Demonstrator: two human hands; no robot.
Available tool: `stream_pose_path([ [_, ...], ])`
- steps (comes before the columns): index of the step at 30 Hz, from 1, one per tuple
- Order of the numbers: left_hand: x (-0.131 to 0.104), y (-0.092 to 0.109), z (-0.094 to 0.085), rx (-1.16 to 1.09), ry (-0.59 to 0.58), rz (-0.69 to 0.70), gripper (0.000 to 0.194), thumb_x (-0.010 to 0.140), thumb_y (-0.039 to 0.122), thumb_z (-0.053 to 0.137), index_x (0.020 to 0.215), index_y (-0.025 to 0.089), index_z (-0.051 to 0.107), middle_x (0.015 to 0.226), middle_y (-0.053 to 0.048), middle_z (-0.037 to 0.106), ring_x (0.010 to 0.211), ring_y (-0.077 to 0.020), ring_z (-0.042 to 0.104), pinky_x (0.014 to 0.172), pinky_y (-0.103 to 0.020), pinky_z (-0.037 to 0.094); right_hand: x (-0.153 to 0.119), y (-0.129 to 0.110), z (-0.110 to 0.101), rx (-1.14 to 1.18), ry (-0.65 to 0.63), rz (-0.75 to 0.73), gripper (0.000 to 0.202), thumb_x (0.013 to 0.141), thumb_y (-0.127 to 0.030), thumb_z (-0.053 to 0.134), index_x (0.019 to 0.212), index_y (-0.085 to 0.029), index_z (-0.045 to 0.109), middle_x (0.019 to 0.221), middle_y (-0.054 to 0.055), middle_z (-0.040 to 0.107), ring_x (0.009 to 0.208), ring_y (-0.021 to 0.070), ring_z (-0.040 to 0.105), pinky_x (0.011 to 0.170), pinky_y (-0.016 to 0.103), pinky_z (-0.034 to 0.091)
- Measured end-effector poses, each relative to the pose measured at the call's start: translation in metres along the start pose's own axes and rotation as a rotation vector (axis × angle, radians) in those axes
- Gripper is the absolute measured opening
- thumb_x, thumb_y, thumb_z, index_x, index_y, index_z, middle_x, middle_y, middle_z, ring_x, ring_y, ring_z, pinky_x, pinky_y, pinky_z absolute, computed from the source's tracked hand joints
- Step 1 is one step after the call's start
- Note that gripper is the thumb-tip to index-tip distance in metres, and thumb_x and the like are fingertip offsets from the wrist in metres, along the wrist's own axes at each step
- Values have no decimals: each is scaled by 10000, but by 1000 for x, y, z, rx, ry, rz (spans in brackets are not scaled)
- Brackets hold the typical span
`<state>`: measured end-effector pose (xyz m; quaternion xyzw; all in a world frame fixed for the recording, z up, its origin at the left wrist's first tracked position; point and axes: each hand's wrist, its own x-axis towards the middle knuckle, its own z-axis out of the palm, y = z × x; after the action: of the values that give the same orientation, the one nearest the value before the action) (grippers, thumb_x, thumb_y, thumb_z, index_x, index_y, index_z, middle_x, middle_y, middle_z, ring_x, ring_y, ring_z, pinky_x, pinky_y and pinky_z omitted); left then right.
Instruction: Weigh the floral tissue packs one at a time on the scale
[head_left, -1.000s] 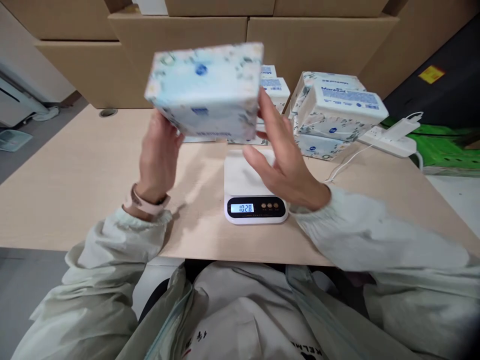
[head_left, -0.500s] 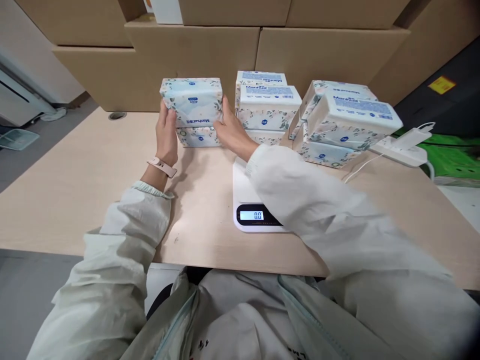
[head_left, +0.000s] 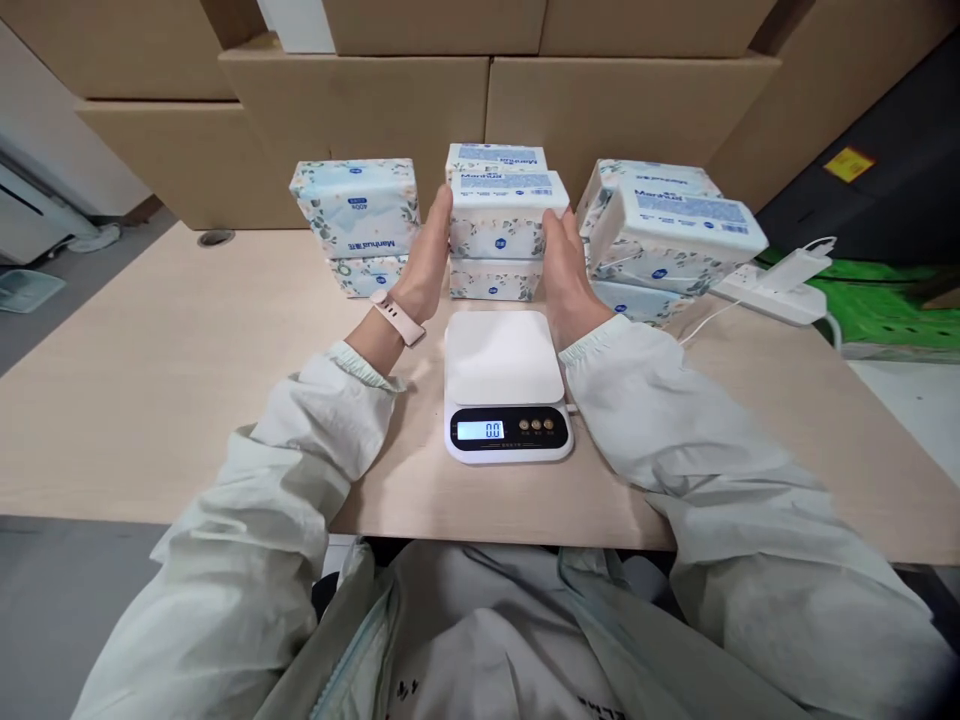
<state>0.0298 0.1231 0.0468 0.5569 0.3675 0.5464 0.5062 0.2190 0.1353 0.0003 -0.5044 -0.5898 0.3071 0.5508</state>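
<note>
Both hands flank the upper front tissue pack of the middle stack, in blue and white floral wrap. My left hand presses against its left side, a pale watch on the wrist. On its right side, my right hand has its fingers against the wrap. A white scale lies in front of that stack, its lit display showing 0.0. To the left stands another stack, its top pack showing its broad face. More packs are stacked at the right, the top one tilted.
Cardboard boxes form a wall behind the wooden table. A white power strip with a plug and cable sits at the right, beside a green item. A round hole is at the table's back left.
Both hands have left the left stack and moved right to the middle one. The scale, partly covered by my right sleeve before, now shows fully. The view has shifted slightly.
</note>
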Motion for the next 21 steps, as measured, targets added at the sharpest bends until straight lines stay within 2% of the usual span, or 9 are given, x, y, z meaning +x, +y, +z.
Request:
stream_pose_path([
  [3, -21, 12, -2, -9, -125, 104, 492, 1141, 528, 378, 1415, 260, 685, 1637, 22, 556, 1667, -255, 331, 1421, -452, 227, -26, -28, -12, 68, 12, 92, 583, 1097, -503, 384, 1642, -311, 307, 1826, 18, 246, 1713, 234, 213, 1393, 590, 201],
  [4, -37, 18, -5, -7, -161, 157, 484, 1107, 587, 444, 1409, 302, 693, 1649, 57, 537, 1681, -253, 298, 1425, -438, 220, -44, -42, -19, 77, -4, 57, 556, 1088, -528, 436, 1612, -351, 377, 1798, -19, 323, 1701, 211, 252, 1398, 529, 235],
  [6, -76, 27, -10, 22, -208, 225, 561, 1033, 694, 535, 1467, 362, 661, 1697, 104, 464, 1713, -248, 187, 1439, -409, 180, -86, -69, -34, 134, -120, -59, 535, 1094, -516, 471, 1599, -344, 437, 1755, -25, 415, 1698, 209, 259, 1405, 477, 250],
  [9, -138, 31, -17, 116, -190, 203, 584, 1080, 631, 478, 1617, 405, 511, 1767, 134, 335, 1726, -238, 102, 1448, -425, 140, -149, -88, -52, 162, -221, -63, 556, 1089, -514, 521, 1623, -393, 426, 1739, -62, 443, 1697, 212, 264, 1400, 442, 289],
  [12, -182, 18, -19, 165, -192, 135, 644, 1103, 588, 443, 1709, 401, 332, 1812, 119, 215, 1727, -267, 87, 1448, -462, 121, -188, -76, -61, 156, -297, 15, 616, 1101, -479, 506, 1684, -422, 319, 1781, -55, 372, 1673, 231, 328, 1407, 487, 274],
  [14, -196, 6, -20, 163, -205, 97, 666, 1108, 562, 447, 1728, 393, 269, 1821, 103, 187, 1725, -271, 103, 1445, -454, 134, -200, -61, -63, 132, -309, 51, 637, 1107, -456, 493, 1704, -426, 273, 1796, -42, 344, 1664, 244, 348, 1412, 528, 247],
  [16, -199, -4, -21, 154, -218, 81, 643, 1120, 528, 430, 1727, 391, 268, 1819, 90, 203, 1720, -261, 145, 1436, -437, 174, -203, -46, -64, 107, -302, 53, 635, 1109, -437, 493, 1705, -431, 274, 1792, -38, 354, 1660, 250, 356, 1405, 547, 262],
  [18, -197, -11, -24, 150, -183, 87, 591, 1131, 509, 408, 1707, 399, 331, 1806, 83, 259, 1710, -246, 196, 1422, -419, 218, -203, -36, -66, 80, -247, 1, 613, 1100, -423, 517, 1684, -440, 332, 1769, -42, 403, 1644, 253, 389, 1387, 544, 312],
  [21, -192, -17, -30, 127, -66, 89, 526, 1130, 536, 392, 1644, 443, 450, 1776, 100, 336, 1698, -229, 242, 1405, -409, 256, -200, -27, -69, 79, -61, -90, 526, 1082, -410, 557, 1604, -430, 495, 1689, -39, 529, 1584, 264, 483, 1348, 544, 385],
])
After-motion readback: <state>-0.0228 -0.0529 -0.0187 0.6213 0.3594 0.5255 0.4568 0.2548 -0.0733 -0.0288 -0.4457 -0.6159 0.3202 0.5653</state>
